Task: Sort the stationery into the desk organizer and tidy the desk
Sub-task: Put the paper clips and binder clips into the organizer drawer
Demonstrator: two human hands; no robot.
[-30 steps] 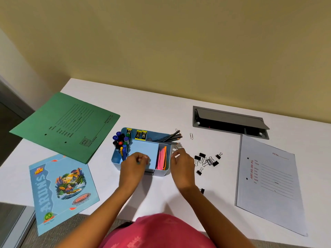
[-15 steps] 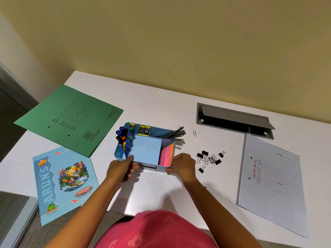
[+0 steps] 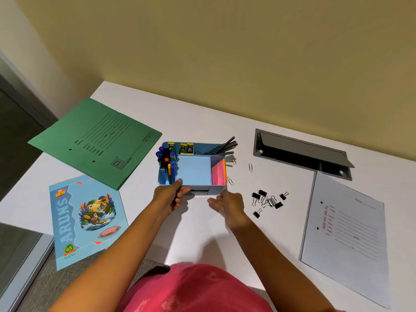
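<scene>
— Hands?
— Left hand [image 3: 173, 197] grips the organizer's [image 3: 216, 190] near-left corner, mid-tabletop [image 3: 202, 235]. Right hand [image 3: 227, 204] hangs open beside the near-right corner.
— Risk?
— A one-sided pull may swing it and tip the pencils [image 3: 222, 147]. Binder clips [image 3: 267, 201] lie loose to the right.

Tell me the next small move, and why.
Probably move the open right hand to the loose black metal binder clips: they lie on the white desk beside it, while the left hand grips the blue plastic desk organizer.
</scene>
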